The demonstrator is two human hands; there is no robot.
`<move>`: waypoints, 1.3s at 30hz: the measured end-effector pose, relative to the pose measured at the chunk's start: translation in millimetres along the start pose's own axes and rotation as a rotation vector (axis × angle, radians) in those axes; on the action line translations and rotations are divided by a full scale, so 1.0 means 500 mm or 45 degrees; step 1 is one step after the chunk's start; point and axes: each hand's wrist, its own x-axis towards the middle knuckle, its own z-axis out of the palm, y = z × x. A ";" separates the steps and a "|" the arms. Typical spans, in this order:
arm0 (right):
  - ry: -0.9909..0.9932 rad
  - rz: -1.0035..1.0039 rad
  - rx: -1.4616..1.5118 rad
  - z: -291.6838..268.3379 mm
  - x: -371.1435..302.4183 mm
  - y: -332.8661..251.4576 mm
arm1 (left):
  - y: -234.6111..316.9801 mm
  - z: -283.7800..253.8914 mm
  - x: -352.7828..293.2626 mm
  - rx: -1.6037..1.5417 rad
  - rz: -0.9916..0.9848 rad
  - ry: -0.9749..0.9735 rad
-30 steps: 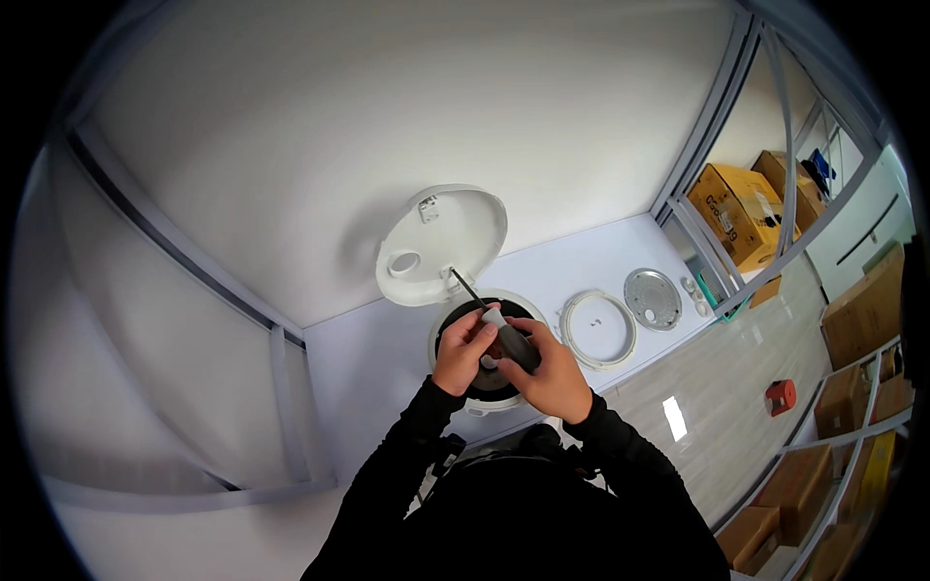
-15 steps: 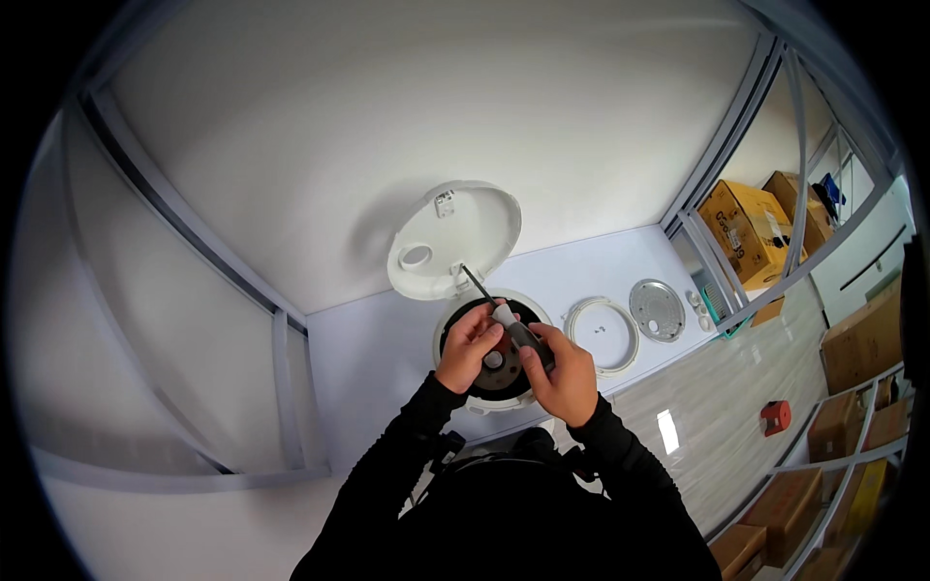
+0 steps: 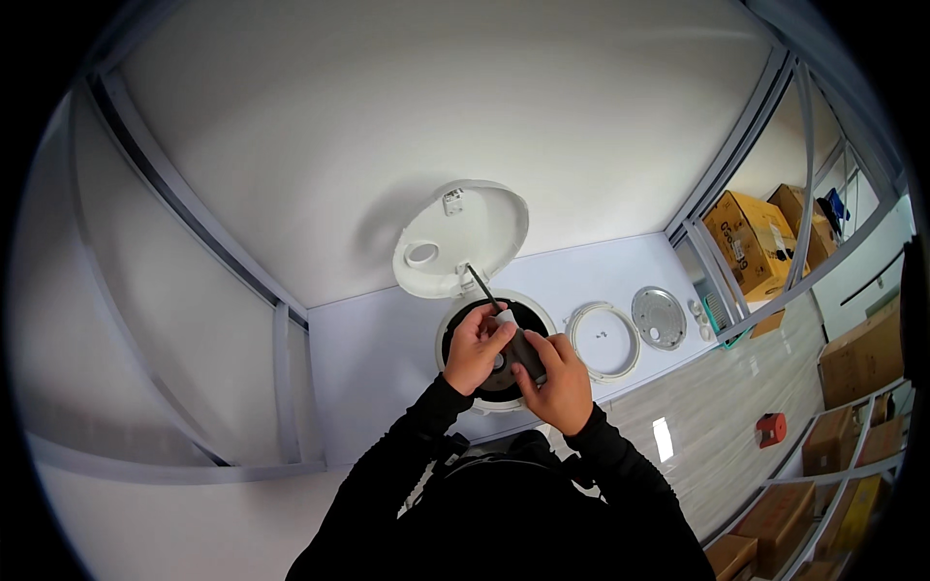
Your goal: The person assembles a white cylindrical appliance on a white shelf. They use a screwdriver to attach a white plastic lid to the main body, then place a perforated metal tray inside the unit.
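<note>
With my right hand (image 3: 560, 385) I grip the dark grey handle of a screwdriver (image 3: 526, 356). My left hand (image 3: 473, 354) pinches its light collar near the shaft. The shaft slants up and left, and its tip meets the hinge area at the lower edge of a raised white lid (image 3: 484, 225). This lid has a round hole and stands open on a white rice cooker (image 3: 442, 325). Both hands hover over the cooker's dark round interior, hiding much of it.
Right of the cooker, a white ring (image 3: 574, 341) lies on the white table (image 3: 363, 373), with a few tiny screws (image 3: 602, 335) inside it. Beyond are a perforated metal disc (image 3: 659, 318) and small white parts (image 3: 699, 318). Cardboard boxes (image 3: 756, 242) and a red stool (image 3: 771, 429) stand farther right.
The view has shifted slightly. My right hand has turned a little around the screwdriver handle, while the tip stays at the lid's hinge area.
</note>
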 end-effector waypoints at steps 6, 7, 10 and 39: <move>-0.127 0.523 0.595 0.000 0.006 0.013 | 0.022 0.009 -0.006 -0.254 -0.075 -0.022; -0.189 0.712 0.832 -0.002 0.008 0.013 | 0.044 0.022 -0.011 -0.346 -0.127 -0.023; -0.266 0.935 1.278 0.000 0.009 0.021 | 0.056 0.028 -0.012 -0.410 -0.198 -0.042; -0.206 0.707 1.078 -0.005 0.016 0.025 | 0.033 -0.002 -0.013 -0.402 -0.158 -0.124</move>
